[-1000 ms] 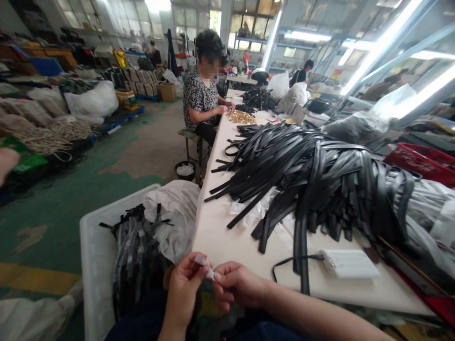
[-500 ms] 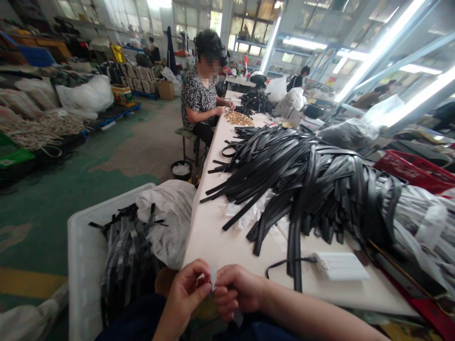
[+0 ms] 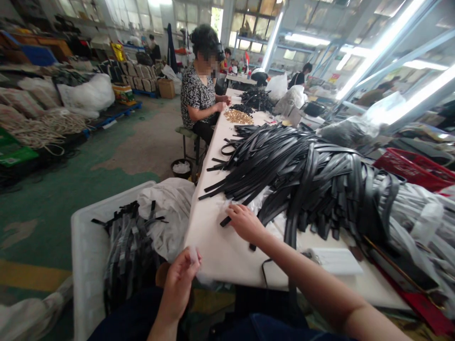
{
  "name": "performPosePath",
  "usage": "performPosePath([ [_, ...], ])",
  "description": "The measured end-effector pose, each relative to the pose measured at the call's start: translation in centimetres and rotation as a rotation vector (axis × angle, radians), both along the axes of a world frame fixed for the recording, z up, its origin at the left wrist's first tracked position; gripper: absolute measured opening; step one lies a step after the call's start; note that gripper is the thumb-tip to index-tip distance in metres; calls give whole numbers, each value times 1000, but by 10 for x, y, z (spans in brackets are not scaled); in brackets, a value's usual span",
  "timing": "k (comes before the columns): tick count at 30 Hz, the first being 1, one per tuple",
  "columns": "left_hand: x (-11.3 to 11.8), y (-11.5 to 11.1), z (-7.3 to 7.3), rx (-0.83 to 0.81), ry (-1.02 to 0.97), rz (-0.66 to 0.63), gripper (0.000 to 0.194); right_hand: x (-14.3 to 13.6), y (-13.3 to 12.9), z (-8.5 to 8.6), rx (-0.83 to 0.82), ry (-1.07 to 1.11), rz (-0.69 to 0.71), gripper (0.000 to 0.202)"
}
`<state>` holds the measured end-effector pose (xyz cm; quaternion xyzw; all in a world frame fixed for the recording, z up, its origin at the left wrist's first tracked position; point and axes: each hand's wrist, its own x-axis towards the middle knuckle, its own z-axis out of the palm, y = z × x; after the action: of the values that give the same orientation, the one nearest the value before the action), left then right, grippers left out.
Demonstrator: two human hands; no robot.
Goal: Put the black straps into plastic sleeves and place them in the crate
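My left hand (image 3: 180, 277), at the table's near left corner, pinches a small translucent plastic piece (image 3: 194, 255). My right hand (image 3: 245, 222) reaches over the white tabletop (image 3: 213, 246) with its fingers bent down at the end of a black strap (image 3: 225, 221). Clear plastic lies beside those fingers; what they hold, if anything, is hidden. A big heap of black straps (image 3: 277, 161) spreads across the table beyond the right hand. Under the right forearm rests a white box-like object (image 3: 336, 261) with a black cord.
Left of the table, a white bin (image 3: 83, 265) holds wrapped black straps and a whitish cloth (image 3: 170, 213). Farther along the table a seated person (image 3: 201, 94) works by a pile of gold pieces (image 3: 239, 117). A red basket (image 3: 412, 166) stands at right.
My hands have separated. The right has moved forward onto the table near the strap ends; the left has shifted slightly left and up, still pinching translucent plastic.
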<state>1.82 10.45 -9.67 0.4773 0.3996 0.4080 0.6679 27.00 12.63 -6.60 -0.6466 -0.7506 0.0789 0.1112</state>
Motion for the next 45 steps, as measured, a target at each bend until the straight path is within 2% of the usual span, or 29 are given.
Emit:
performPosePath([
  [3, 0, 0, 6, 130, 159, 44, 18, 24, 17, -6, -14, -110, 16, 14],
  [6, -1, -1, 18, 315, 370, 69, 20, 32, 14, -1, 52, -72, 22, 19],
  [8, -1, 0, 26, 445, 497, 85, 21, 31, 0, 15, 165, 16, 18, 25],
  [11, 3, 0, 35, 637, 638, 48, 23, 20, -40, 55, 267, 99, 110, 32],
  [14, 14, -2, 42, 781, 680, 21, 22, -1, -87, 92, 104, 97, 427, 30],
  [16, 22, -6, 47, 836, 689, 17, 22, -13, -108, 104, -80, 165, 567, 26],
  [17, 26, -8, 49, 847, 688, 3, 24, -16, -114, 105, -138, 231, 533, 23],
  [19, 32, -14, 54, 835, 668, -44, 27, -20, -113, 99, -157, 414, 295, 22],
  [21, 36, -20, 58, 779, 620, -111, 28, -19, -103, 88, -172, 651, 53, 31],
  [22, 37, -23, 60, 741, 588, -156, 26, -19, -96, 82, -228, 776, -6, 36],
  [25, 38, -31, 64, 640, 492, -306, 22, -20, -81, 66, -493, 1054, 6, 43],
  [27, 37, -34, 65, 593, 468, -368, 23, -24, -77, 59, -530, 1107, -38, 41],
  [30, 35, -36, 63, 520, 468, -308, 25, -33, -78, 51, -373, 1054, -154, 33],
  [33, 34, -36, 58, 416, 380, -188, 18, -43, -82, 51, -207, 959, -162, 27],
  [36, 34, -38, 54, 329, 324, -110, 19, -45, -87, 58, -165, 877, -79, 21],
  [40, 30, -42, 56, 313, 400, -42, 26, -25, -90, 74, -176, 694, 63, 25],
  [45, 22, -43, 67, 343, 493, -69, 25, -2, -87, 105, -235, 108, 256, 22],
])
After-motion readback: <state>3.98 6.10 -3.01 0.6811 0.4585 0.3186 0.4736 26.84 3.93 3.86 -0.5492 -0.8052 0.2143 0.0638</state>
